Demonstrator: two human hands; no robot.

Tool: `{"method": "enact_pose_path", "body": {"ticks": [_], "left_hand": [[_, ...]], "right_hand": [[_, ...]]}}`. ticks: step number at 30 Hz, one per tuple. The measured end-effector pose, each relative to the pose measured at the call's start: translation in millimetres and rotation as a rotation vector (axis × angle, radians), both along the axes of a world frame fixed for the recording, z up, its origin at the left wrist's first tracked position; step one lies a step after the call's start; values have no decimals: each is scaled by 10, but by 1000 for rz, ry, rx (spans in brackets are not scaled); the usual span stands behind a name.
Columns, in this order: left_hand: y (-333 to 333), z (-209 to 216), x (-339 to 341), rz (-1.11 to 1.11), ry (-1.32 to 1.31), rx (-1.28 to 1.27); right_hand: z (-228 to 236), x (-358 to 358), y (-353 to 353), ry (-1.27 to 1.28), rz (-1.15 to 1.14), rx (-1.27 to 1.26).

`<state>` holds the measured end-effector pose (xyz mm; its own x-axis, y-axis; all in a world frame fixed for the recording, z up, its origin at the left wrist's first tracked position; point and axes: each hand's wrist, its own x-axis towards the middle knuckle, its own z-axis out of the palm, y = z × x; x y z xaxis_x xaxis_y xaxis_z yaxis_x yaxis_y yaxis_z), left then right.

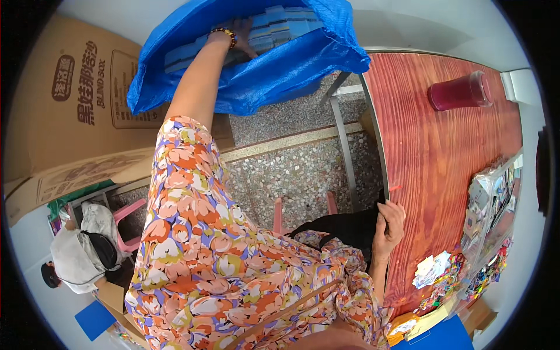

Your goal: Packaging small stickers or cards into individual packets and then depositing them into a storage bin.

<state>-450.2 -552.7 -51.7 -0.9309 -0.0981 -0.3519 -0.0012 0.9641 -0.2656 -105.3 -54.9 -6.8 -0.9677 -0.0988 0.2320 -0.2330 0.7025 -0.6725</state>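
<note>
My left hand, with a beaded bracelet at the wrist, reaches down into a large blue woven bag. Its fingers are spread over rows of flat, light blue packs stacked inside; the hand does not close around any of them. At the near left edge of the red wood-grain table is my right hand, fingers curled together. A small red tip shows just beyond these fingers. Whether the right hand grips it or something else is unclear.
A big cardboard carton stands left of the bag. On the table are a cup of dark red drink, pale cards, small colourful pieces and clear plastic bags. A person sits at lower left. Metal table legs border the speckled floor.
</note>
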Motion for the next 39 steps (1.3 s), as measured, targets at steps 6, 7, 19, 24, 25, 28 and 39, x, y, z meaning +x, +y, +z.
{"method": "enact_pose_path", "body": {"ticks": [6, 7, 19, 24, 25, 28, 39], "left_hand": [[3, 98, 62, -33, -48, 28], [-14, 141, 95, -51, -53, 15], [-4, -68, 52, -84, -72, -65], [20, 59, 44, -80, -127, -114], [18, 109, 35, -61, -128, -92], [26, 158, 93, -50, -110, -70], [-34, 428, 180, -54, -72, -16]], "right_hand": [[3, -38, -38, 23, -6, 14], [-1, -43, -36, 32, -5, 16], [26, -46, -11, 1, -37, 10], [19, -36, -17, 30, -9, 20], [16, -41, -6, 25, -15, 17], [-2, -45, -13, 40, -12, 8], [-40, -32, 33, 55, -11, 8]]}}
